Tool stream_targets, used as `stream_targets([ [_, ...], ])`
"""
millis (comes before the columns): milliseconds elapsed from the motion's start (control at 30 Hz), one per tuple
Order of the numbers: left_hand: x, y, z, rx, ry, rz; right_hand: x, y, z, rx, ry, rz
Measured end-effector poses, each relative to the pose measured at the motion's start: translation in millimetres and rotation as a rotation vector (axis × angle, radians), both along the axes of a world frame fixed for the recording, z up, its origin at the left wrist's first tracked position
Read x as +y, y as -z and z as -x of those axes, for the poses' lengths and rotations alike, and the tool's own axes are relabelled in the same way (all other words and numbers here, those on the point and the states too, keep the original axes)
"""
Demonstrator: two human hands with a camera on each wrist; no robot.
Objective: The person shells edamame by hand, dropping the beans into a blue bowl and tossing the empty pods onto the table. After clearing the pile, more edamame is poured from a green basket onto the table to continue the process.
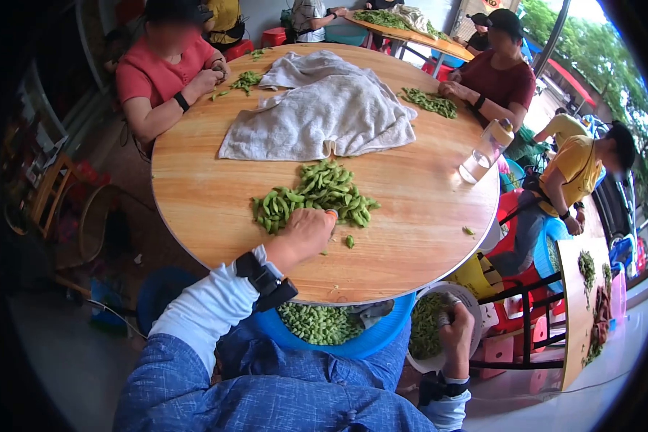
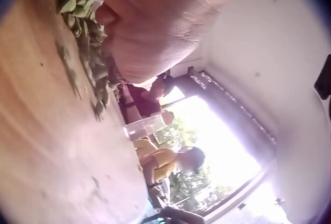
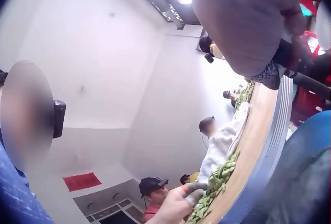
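On the round wooden table a pile of green edamame pods (image 1: 324,191) lies before the wearer. My left hand (image 1: 306,234) reaches into its near edge, palm down; in the right wrist view its covered fingers (image 3: 195,189) touch the pods, and I cannot tell whether they pinch one. My right hand (image 1: 455,335), fingers curled, hangs over a white bucket (image 1: 475,309) holding green pods or hulls; in the right wrist view a patterned cover (image 3: 266,76) wraps one fingertip, and no pod shows in the hand. Shelled green beans (image 1: 317,322) fill part of a blue basin (image 1: 374,342) under the table edge.
A white towel (image 1: 331,108) covers a mound mid-table. A clear bottle (image 1: 486,151) stands near the right edge. Two people in red tops (image 1: 169,79) sit across the table beside small pod piles (image 1: 430,102). To the right, a black-framed stand (image 1: 529,317) adjoins the bucket.
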State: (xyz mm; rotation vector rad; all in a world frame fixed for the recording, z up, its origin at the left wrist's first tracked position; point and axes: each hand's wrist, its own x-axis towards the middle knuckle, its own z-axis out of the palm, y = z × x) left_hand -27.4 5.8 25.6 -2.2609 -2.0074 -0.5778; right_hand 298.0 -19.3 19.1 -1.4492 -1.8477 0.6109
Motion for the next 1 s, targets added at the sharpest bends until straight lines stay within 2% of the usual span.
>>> stream_targets([
  [133,2.8,3.2,-3.3,0.066,0.053,0.065,-9.6,-7.8,26.5,0.215,-0.119,0.178],
  [233,-20.7,-0.9,-12.7,0.037,0.058,0.075,-12.3,0.1,52.0,0.508,-0.305,0.385],
  [367,-45.1,-6.0,-19.5,-0.11,0.045,0.018,-7.4,-22.0,95.8,0.783,-0.462,0.733],
  [500,-63.2,-9.2,-29.8,-0.176,0.124,-0.029,11.2,-8.8,130.0,0.962,-0.515,0.843],
  [600,-70.5,-18.1,-34.8,-0.41,0.13,0.043,14.9,-8.6,131.2,0.884,-0.504,0.826],
  [633,-71.6,-20.9,-31.5,-0.504,0.093,0.191,16.1,-10.3,128.3,0.878,-0.55,0.819],
  [733,-66.7,-16.7,-24.1,-0.911,0.284,0.416,12.3,-17.6,116.9,0.877,-0.671,0.785],
  [767,-66.0,-7.3,-26.5,-1.211,0.395,0.624,10.3,-19.7,116.0,0.888,-0.709,0.757],
  [833,-69.8,-13.5,-31.5,-1.371,0.385,0.689,8.5,-18.5,111.5,0.911,-0.759,0.734],
  [900,-76.3,-23.4,-35.0,-1.543,0.298,0.726,1.9,-29.4,108.4,0.922,-0.636,0.716],
  [967,-80.4,-20.0,-37.3,-1.548,0.33,0.636,-3.0,-33.4,103.5,0.876,-0.542,0.728],
  [1000,-82.4,-18.2,-38.4,-1.552,0.342,0.59,-5.2,-33.1,101.4,0.861,-0.559,0.751],
])
